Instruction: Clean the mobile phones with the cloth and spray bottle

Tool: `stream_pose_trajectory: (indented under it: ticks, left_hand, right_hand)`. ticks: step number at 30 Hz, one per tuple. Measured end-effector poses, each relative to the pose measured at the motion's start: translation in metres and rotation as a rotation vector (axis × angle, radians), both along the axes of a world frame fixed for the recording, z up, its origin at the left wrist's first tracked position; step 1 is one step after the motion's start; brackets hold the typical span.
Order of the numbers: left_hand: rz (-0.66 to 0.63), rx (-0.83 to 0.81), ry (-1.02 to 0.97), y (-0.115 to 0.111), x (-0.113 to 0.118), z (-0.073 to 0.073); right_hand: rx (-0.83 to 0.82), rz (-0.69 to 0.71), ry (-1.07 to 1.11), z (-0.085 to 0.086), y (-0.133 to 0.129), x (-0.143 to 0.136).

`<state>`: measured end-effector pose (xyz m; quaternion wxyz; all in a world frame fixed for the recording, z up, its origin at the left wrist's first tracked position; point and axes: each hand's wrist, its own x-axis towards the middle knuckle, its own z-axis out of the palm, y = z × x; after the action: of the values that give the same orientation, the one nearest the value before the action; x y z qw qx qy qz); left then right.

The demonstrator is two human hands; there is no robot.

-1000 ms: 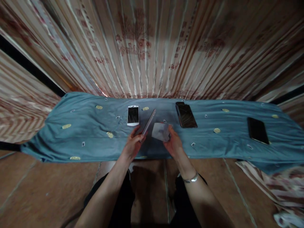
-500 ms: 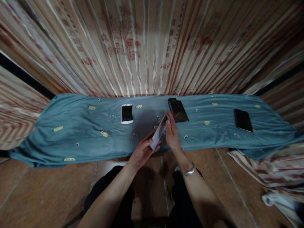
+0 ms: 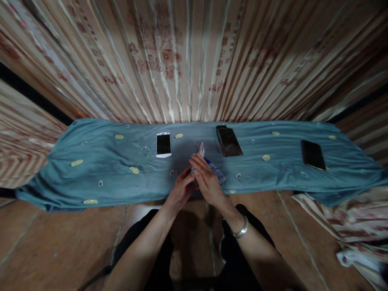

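Over the middle of the cloth, my left hand (image 3: 182, 188) grips a thin, flat, pale-edged slab (image 3: 201, 149); its kind is unclear because fingers cover most of it. My right hand (image 3: 207, 180) lies across the same slab, fingers together and closed over its near part. From beneath the right hand a blue-and-white patterned piece (image 3: 218, 173) sticks out, possibly thin wrapping; whether it is held is hidden. Left of my hands rests a white phone (image 3: 164, 145) with a dark screen. To their right lies a glossy black phone (image 3: 230, 142), partly over another dark flat item (image 3: 221, 127).
A dark, flat, phone-like device (image 3: 313, 154) lies farther right on the blue patterned cloth (image 3: 254, 178). Behind the long surface hangs a pleated curtain (image 3: 182, 60). Tiled floor (image 3: 60, 250) shows in front, with bunched striped fabric (image 3: 357, 218) at the right.
My right hand has moved left and down from the slab's far end to lie across it near my left hand. The blue-and-white piece now shows beneath it.
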<state>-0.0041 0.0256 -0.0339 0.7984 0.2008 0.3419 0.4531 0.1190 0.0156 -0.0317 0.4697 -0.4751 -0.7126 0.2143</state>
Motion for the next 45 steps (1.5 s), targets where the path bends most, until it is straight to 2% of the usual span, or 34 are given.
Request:
stream_pose_trajectory:
  ticks: [6, 12, 18, 22, 29, 33, 39, 45]
  left_hand:
    - [-0.026, 0.057, 0.084, -0.005, 0.002, 0.006]
    - [-0.106, 0.063, 0.126, -0.015, 0.006, 0.007]
    - [-0.185, 0.057, 0.046, -0.023, 0.009, 0.013]
    - [-0.199, 0.028, -0.029, -0.024, 0.010, 0.020]
    - [-0.148, -0.018, -0.078, -0.019, 0.009, 0.028]
    - [-0.145, -0.022, -0.080, -0.017, 0.010, 0.027]
    - [-0.135, -0.042, -0.086, -0.017, 0.013, 0.022]
    - [-0.136, -0.054, -0.109, -0.015, 0.013, 0.018]
  right_hand:
    - [-0.011, -0.038, 0.043, 0.001, 0.007, 0.013]
    - [0.021, -0.183, 0.029, -0.002, 0.017, 0.032]
    - [0.016, -0.338, 0.066, -0.004, 0.022, 0.035]
    - [-0.015, -0.359, 0.098, -0.007, 0.026, 0.036]
    - [-0.057, -0.383, 0.146, -0.015, 0.031, 0.038]
    - [-0.044, -0.390, 0.130, -0.020, 0.032, 0.039]
    - [0.014, -0.504, 0.015, -0.021, 0.031, 0.041]
    - [0.058, -0.473, -0.031, -0.014, 0.027, 0.038]
